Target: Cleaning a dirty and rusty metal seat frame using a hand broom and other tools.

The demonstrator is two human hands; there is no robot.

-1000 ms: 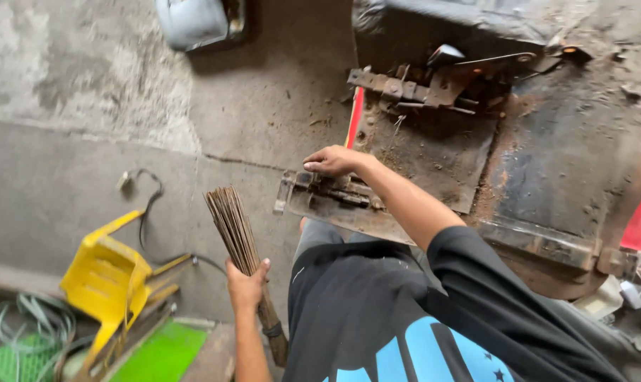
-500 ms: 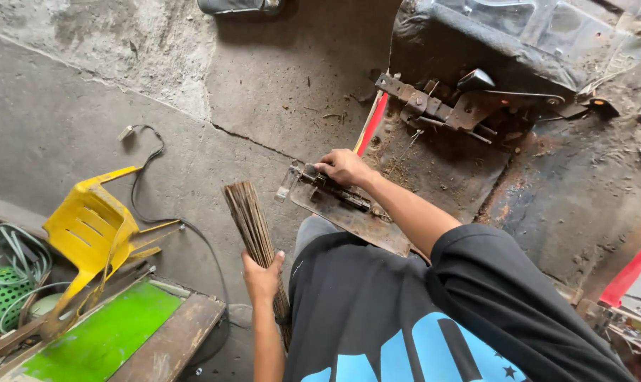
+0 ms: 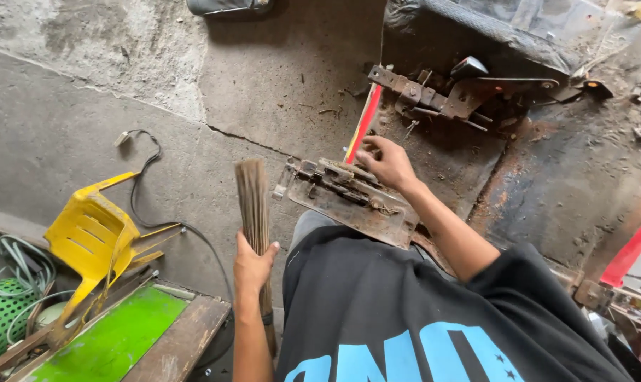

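Two hands are occupied: a bundle of thin rods [image 3: 252, 205], left of the rusted metal plate [image 3: 348, 201], is clasped firmly in the left hand [image 3: 252, 265]; the right hand [image 3: 384, 163] is laid half-curled, holding nothing, on the plate's far edge. The bundle is probably best kept upright.

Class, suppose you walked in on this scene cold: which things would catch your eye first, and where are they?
First, the bundle of thin brown sticks held upright in the left hand at centre. Next, the right hand resting on the rusty flat metal latch plate beside it. At lower left, the broken yellow plastic chair lies tipped over above a bright green flat panel.
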